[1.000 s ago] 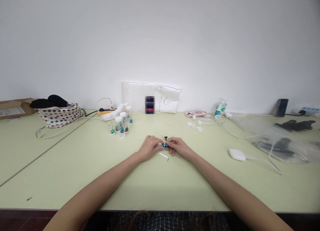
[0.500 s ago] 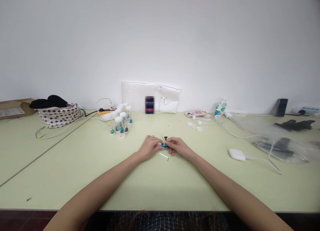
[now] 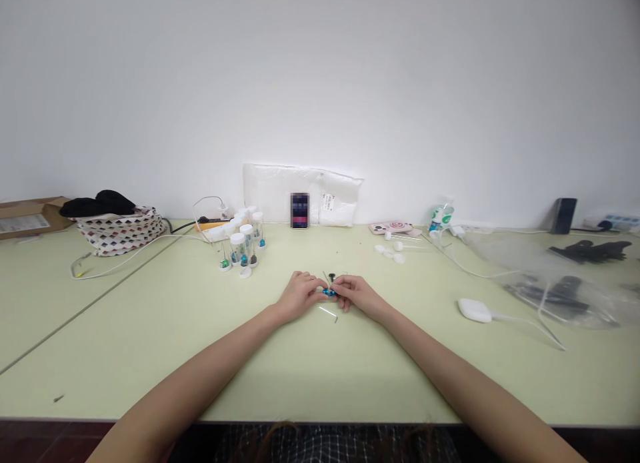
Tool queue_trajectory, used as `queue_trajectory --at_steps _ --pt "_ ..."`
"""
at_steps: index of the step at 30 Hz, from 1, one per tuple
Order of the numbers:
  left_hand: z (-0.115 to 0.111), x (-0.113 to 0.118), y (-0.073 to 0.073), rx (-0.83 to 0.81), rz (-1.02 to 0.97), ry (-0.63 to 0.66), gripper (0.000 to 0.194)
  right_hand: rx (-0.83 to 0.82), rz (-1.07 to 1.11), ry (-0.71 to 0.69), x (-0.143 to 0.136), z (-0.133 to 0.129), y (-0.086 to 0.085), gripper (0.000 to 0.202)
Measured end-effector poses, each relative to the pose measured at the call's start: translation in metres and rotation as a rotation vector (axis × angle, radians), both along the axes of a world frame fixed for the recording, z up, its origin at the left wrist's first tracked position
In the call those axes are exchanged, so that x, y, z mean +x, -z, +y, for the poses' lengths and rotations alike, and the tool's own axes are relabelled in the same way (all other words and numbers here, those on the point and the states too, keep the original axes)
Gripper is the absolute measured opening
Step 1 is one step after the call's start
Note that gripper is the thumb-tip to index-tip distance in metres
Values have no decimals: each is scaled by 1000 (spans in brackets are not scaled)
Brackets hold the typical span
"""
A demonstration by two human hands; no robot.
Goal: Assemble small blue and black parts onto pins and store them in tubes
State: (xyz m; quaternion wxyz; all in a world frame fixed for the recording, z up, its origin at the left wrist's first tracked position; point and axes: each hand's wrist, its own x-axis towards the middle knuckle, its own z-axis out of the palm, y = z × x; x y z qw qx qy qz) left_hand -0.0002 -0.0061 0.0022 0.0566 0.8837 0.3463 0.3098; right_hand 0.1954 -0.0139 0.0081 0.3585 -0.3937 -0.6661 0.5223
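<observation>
A small shiny blue metal part (image 3: 329, 292) sits between my hands, its exact kind too small to make out. My left hand (image 3: 301, 295) pinches it from the left, thumb and forefinger closed on its end. From the other side, the fingertips of my right hand (image 3: 356, 294) are closed on it as well. Just beyond the fingers stands a small black piece with a round head (image 3: 332, 277), beside a thin metal rod (image 3: 325, 275). An L-shaped hex key (image 3: 329, 313) lies on the table in front of my hands.
Several clear tubes with white caps (image 3: 245, 239) holding blue and green parts stand at left. A phone (image 3: 300, 211) leans on a white package (image 3: 270, 183). Loose caps (image 3: 399, 257), a white charger (image 3: 475, 310) and a plastic bag (image 3: 570, 296) lie to the right on the table (image 3: 240, 376).
Both hands stay in place around the blue part, with only slight finger movement. Nothing else on the table has visibly moved.
</observation>
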Motion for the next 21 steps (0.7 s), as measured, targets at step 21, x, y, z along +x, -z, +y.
queue_trajectory --at_steps 21 --pt "1 0 1 5 -15 0 29 14 8 8 0 0 0 34"
